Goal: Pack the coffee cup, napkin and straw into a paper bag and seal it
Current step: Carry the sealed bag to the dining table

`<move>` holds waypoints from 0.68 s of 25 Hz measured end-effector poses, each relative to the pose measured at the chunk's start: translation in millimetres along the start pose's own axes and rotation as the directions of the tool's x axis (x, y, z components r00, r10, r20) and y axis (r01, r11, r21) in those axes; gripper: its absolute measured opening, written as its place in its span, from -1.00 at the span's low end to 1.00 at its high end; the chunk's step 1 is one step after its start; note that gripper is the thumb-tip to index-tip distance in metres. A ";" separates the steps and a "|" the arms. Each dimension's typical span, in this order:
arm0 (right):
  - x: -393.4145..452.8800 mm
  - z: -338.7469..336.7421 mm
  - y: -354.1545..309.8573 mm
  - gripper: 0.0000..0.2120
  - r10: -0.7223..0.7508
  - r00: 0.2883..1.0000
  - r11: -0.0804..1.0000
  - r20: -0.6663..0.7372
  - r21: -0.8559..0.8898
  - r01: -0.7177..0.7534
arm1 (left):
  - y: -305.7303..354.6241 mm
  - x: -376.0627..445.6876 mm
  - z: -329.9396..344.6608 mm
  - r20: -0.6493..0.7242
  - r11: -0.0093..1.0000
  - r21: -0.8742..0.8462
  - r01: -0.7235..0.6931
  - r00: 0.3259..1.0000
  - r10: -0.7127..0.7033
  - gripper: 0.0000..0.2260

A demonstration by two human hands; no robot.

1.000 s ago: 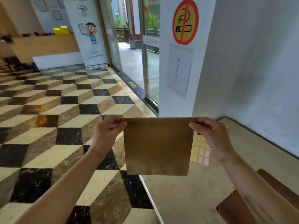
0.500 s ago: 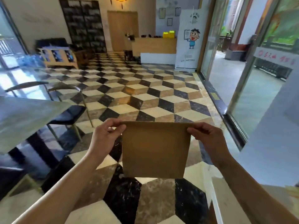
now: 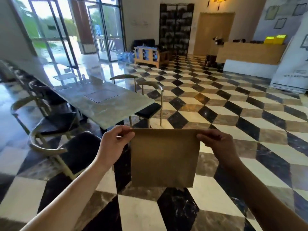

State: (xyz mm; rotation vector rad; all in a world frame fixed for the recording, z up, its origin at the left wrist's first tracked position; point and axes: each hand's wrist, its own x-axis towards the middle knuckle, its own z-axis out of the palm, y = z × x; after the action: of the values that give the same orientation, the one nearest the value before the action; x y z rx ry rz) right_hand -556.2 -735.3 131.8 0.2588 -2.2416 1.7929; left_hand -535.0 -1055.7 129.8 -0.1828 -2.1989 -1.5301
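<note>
Head view, paper bag [image 3: 164,157] contents hidden

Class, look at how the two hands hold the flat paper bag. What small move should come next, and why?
Probably pull the top edges apart to open the bag. The paper bag hangs flat, pinched at its top corners by the left hand and right hand; no cup, napkin or straw is in view.
</note>
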 end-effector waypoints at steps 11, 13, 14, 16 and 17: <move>139.7 117.4 37.4 -0.85 0.011 0.980 0.999 0.199 0.043 -0.020 | -85.6 76.3 -49.5 -0.191 0.997 0.038 0.074 0.980 -0.065 -0.85; 174.0 128.8 50.0 -0.88 0.015 0.974 0.998 0.225 0.052 -0.028 | -100.9 99.1 -44.5 -0.216 0.996 0.045 0.079 0.974 -0.067 -0.85; 192.6 133.9 56.5 -0.88 0.013 0.971 0.998 0.238 0.058 -0.028 | -108.9 111.4 -41.4 -0.228 0.995 0.046 0.088 0.971 -0.075 -0.86; 234.8 143.7 68.8 -0.88 -0.004 0.961 0.998 0.276 0.059 -0.013 | -123.8 140.5 -33.1 -0.262 0.992 0.047 0.115 0.960 -0.099 -0.88; 256.2 148.4 73.3 -0.88 -0.022 0.954 0.998 0.300 0.055 0.005 | -129.8 155.9 -29.3 -0.279 0.991 0.051 0.123 0.955 -0.104 -0.89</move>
State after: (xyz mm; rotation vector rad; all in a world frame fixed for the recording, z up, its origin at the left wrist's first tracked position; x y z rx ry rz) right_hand -834.9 -857.9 112.5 0.5940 -2.3825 1.9194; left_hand -711.4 -1153.8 94.7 0.1731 -2.0629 -1.4398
